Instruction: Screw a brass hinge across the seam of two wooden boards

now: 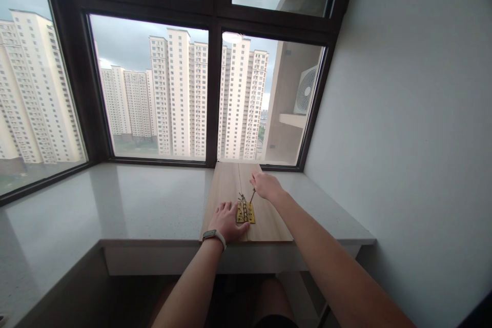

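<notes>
A brass-coloured hinge (pixel 252 213) lies unfolded across the seam between two pale wooden boards (pixel 223 182). Small dark screws or holes dot its leaves, and several small dark pieces lie at its top edge. My left hand (pixel 227 221), with a watch (pixel 209 234) on the wrist, rests on the left board with fingers spread. Its thumb reaches along the hinge's lower edge, and the index finger is beside the left leaf. Closed around a screwdriver's handle, my right hand (pixel 265 184) is above the right board. The screwdriver's thin shaft (pixel 252 195) slants down to the hinge's upper right part.
The boards lie on a white speckled counter (pixel 154 205) whose front edge is close to my forearms. Behind it stands a dark-framed window (pixel 212 87) with tall buildings outside. A plain wall (pixel 403 113) rises on the right.
</notes>
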A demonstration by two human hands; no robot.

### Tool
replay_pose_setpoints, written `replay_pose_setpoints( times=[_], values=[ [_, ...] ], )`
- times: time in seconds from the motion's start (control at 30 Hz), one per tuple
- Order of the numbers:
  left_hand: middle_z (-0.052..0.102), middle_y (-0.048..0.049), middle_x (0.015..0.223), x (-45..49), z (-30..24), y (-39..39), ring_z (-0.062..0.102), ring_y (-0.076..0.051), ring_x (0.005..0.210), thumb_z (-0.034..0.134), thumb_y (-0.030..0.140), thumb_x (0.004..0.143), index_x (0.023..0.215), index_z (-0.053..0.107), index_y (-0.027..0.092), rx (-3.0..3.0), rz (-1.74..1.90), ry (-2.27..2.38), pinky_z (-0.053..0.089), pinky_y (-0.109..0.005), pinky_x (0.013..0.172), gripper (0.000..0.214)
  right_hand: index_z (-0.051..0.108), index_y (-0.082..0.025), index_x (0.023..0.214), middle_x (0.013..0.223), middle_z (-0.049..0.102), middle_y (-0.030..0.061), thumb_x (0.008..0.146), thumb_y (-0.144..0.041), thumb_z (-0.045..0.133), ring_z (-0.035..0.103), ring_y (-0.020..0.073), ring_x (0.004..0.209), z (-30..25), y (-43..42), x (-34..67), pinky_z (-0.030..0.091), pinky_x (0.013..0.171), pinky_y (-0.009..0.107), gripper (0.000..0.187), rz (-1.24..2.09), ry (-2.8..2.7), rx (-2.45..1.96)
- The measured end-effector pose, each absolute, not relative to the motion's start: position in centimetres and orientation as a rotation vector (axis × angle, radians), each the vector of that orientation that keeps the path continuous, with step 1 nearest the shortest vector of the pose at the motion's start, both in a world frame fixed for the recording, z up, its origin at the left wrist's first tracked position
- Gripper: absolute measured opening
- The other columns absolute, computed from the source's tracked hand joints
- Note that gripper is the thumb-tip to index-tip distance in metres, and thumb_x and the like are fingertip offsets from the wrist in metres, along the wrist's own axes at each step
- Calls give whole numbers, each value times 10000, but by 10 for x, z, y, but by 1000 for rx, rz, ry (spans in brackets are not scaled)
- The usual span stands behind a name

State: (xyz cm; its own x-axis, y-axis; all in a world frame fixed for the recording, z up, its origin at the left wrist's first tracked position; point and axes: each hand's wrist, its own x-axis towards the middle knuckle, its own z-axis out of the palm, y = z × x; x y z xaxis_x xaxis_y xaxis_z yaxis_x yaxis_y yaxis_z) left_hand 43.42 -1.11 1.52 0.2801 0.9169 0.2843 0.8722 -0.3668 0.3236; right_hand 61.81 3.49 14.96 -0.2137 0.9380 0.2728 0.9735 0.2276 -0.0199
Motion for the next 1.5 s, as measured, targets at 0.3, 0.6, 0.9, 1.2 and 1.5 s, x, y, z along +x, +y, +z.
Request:
replay_pose_setpoints(
  times=[0.3, 0.6, 0.9, 1.2, 1.5],
  values=[
    [503, -115, 1431, 433, 14, -10, 381, -361, 1348, 480, 775, 772, 1477, 434, 270, 2435, 693, 1681, 308, -472, 1124, 869, 533, -216, 1071, 1110, 631, 85, 933, -237, 474, 606, 192, 885, 150, 38, 620, 405, 691, 283, 151, -42, -2285, -1706],
    [486, -105, 1453, 434, 16, -11, 368, -356, 1359, 474, 777, 769, 1474, 429, 285, 2423, 635, 1702, 283, -462, 1138, 861, 564, -224, 1064, 1088, 676, 98, 1001, -335, 428, 644, 223, 881, 152, 32, 611, 417, 683, 305, 186, -250, -2325, -1755],
    [466, -102, 1481, 434, 22, -15, 335, -357, 1392, 484, 759, 779, 1504, 394, 281, 2401, 589, 1697, 262, -469, 1154, 873, 569, -208, 1088, 1125, 638, 102, 954, -284, 493, 619, 204, 910, 154, 33, 615, 420, 731, 297, 171, -69, -2261, -1796],
    [466, -94, 1481, 435, 24, -17, 334, -359, 1393, 489, 749, 781, 1482, 418, 294, 2399, 582, 1711, 247, -472, 1160, 839, 586, -210, 1025, 1122, 634, 84, 943, -229, 519, 604, 183, 887, 154, 36, 616, 403, 719, 284, 108, -71, -2337, -1720],
    [480, -104, 1465, 434, 22, -15, 358, -366, 1381, 497, 753, 771, 1467, 435, 284, 2395, 633, 1693, 272, -483, 1156, 842, 613, -218, 1037, 1079, 688, 118, 1002, -379, 461, 654, 248, 938, 152, 35, 615, 441, 754, 335, 224, -251, -2291, -1830]
  ],
)
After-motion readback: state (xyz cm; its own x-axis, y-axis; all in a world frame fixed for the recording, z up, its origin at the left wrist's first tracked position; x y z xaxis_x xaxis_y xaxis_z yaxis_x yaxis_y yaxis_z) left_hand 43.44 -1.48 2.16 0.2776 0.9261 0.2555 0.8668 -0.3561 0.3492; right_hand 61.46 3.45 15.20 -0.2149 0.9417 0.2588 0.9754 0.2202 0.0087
